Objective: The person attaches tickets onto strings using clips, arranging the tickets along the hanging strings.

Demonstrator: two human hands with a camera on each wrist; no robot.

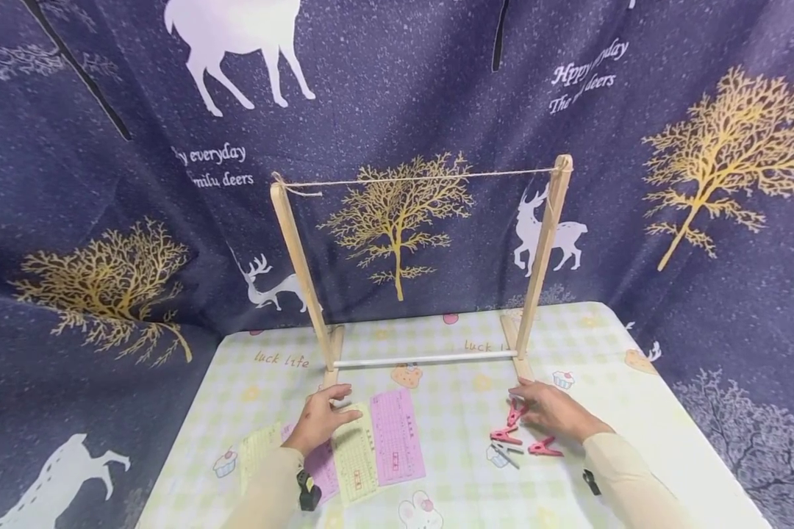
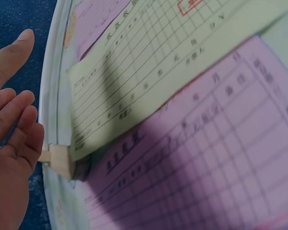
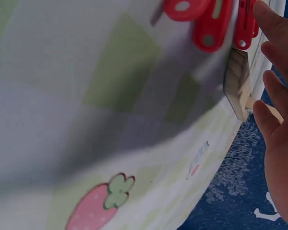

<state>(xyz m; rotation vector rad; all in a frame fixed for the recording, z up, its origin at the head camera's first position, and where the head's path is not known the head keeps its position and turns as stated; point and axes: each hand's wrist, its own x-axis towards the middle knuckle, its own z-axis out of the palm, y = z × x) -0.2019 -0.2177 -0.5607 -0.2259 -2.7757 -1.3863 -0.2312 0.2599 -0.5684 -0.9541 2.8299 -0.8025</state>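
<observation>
My left hand [image 1: 320, 419] hovers over printed paper slips near the left foot of a wooden frame [image 1: 298, 257], its fingers loosely bent and thumb apart. Beneath it lie yellow [image 1: 356, 459] and pink [image 1: 397, 441] slips, some partly covered by the hand and sleeve. Nothing shows in its grasp in the left wrist view. On the other side, my right hand [image 1: 552, 408] is beside the frame's right foot [image 1: 520, 369] and a red clothespin [image 1: 516, 413]. Its fingers are slightly bent around nothing visible; whether a fingertip touches the clothespin, I cannot tell.
Twine [image 1: 410, 178] stretches between the post tops, and a white rod [image 1: 430, 360] joins the posts low down. More red clothespins [image 1: 545, 447] and a grey one [image 1: 505, 454] lie left of the right wrist. A dark printed curtain [image 1: 397, 110] hangs behind the checked tablecloth [image 1: 463, 470].
</observation>
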